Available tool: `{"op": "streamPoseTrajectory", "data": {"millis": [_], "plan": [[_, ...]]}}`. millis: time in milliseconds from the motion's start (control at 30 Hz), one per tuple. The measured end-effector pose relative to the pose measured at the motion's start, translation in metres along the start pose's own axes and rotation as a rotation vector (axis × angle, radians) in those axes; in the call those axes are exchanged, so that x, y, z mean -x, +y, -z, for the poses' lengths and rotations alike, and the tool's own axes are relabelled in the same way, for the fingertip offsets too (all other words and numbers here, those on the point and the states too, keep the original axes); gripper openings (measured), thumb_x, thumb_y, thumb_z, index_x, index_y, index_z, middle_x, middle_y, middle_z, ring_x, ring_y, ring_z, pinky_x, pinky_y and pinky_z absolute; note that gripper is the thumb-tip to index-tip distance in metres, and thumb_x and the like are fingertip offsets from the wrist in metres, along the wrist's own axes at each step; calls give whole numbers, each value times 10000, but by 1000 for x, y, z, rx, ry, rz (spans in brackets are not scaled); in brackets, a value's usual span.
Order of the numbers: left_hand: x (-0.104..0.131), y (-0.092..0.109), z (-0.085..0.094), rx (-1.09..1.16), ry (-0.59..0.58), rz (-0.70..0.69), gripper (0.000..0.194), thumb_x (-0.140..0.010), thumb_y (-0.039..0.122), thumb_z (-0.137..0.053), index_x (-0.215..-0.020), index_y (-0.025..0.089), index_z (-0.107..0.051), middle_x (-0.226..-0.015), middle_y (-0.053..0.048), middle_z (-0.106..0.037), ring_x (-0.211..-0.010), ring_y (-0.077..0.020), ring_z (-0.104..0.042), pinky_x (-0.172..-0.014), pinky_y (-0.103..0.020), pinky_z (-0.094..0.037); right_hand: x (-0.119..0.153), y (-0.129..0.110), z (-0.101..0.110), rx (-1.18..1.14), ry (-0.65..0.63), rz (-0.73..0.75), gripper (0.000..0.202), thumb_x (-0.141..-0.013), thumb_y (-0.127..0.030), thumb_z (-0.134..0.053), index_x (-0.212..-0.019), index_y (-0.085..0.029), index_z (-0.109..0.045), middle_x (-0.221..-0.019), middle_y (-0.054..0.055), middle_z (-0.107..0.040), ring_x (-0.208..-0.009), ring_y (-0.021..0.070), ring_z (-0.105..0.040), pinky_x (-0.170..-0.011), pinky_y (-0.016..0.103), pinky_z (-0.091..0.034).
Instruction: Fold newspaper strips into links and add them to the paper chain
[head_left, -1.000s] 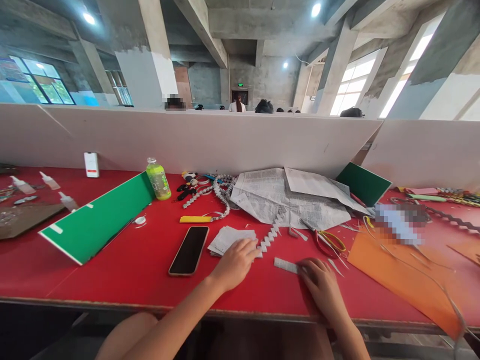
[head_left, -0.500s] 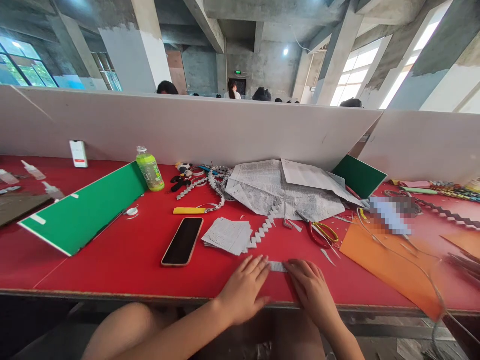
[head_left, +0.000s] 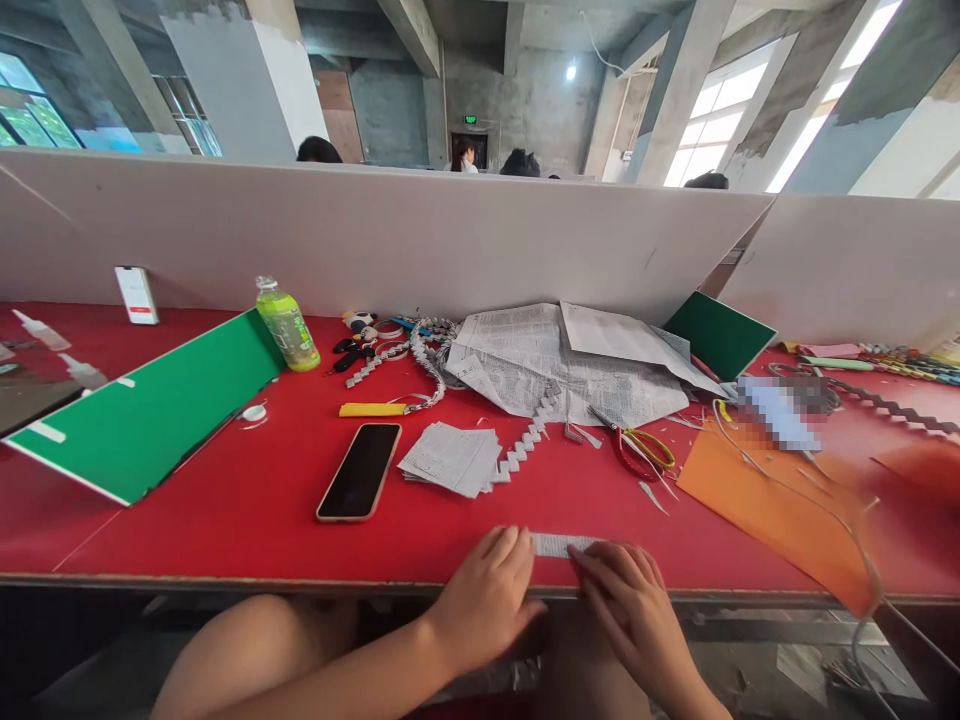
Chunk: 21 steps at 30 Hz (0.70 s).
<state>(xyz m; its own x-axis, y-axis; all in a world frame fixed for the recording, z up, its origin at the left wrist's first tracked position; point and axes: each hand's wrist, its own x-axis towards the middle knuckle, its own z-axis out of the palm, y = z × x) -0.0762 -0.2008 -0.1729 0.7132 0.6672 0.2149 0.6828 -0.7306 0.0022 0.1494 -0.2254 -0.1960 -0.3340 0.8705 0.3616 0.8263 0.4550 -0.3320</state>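
A narrow printed paper strip (head_left: 556, 545) lies flat near the front edge of the red table (head_left: 247, 535). My left hand (head_left: 491, 590) has its fingers together at the strip's left end, and what lies under the fingertips is hidden. My right hand (head_left: 626, 595) rests on the strip's right part, fingers somewhat apart, the index fingertip on the paper. Beyond the hands are a stack of paper pieces (head_left: 450, 460) and a folded zigzag paper chain (head_left: 525, 445). Scissors (head_left: 637, 450) with red and yellow handles lie to the right.
A phone (head_left: 360, 472) lies left of the stack. Farther back are a green board (head_left: 172, 410), a drink bottle (head_left: 289, 325), a yellow-handled cutter (head_left: 373, 409) and newspaper sheets (head_left: 510, 350). Orange paper (head_left: 772, 500) and a cable (head_left: 855, 540) lie at the right.
The camera view has shifted slightly. More of the strip shows between my hands, and my left hand's fingers have drawn together near its left end.
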Motion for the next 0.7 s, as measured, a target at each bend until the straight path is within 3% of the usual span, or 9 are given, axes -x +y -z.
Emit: {"op": "streamPoseTrajectory", "data": {"millis": [100, 233, 433, 567, 700], "plan": [[0, 5, -3, -48, 62, 15, 365, -891, 310, -401, -1179, 104, -487, -1215, -92, -551, -1096, -221, -486, -970, -335, -303, 4, -6, 1, 4, 5, 4, 378, -833, -255, -509, -1210, -282, -523, -1048, 58, -594, -982, 218, -529, -852, 384, -435], [-1, 4, -2, -91, 46, -54, 220, -883, 242, -411, -1033, 133, -530, -973, -68, -595, -886, -203, -519, -842, -349, -356, 5, -8, -1, -15, 7, 12, 302, -824, -239, -534, -1120, -288, -568, -994, 39, -606, -944, 206, -532, -854, 380, -412], [1, 2, -1, -72, 88, -174, 119, -850, 113, -411, -890, 170, -508, -772, -18, -513, -719, -168, -450, -747, -333, -335, 0, -12, -5, -93, -5, 12, 146, -830, -207, -534, -948, -260, -600, -880, 21, -611, -850, 181, -536, -802, 352, -407], [-2, 4, 2, 40, 64, -75, 137, -856, 116, -406, -760, 183, -477, -739, -6, -499, -698, -162, -435, -667, -306, -319, -4, -14, -2, -146, -9, -10, 79, -837, -235, -532, -873, -250, -600, -845, 18, -612, -818, 176, -540, -772, 334, -408], [-7, 5, 6, 244, 37, 129, 76, -844, 173, -465, -781, 197, -499, -783, 2, -532, -754, -159, -457, -679, -288, -334, -9, -14, 4, -205, -50, -66, 108, -861, -255, -499, -862, -255, -607, -831, 12, -618, -812, 170, -546, -769, 324, -397]]}}
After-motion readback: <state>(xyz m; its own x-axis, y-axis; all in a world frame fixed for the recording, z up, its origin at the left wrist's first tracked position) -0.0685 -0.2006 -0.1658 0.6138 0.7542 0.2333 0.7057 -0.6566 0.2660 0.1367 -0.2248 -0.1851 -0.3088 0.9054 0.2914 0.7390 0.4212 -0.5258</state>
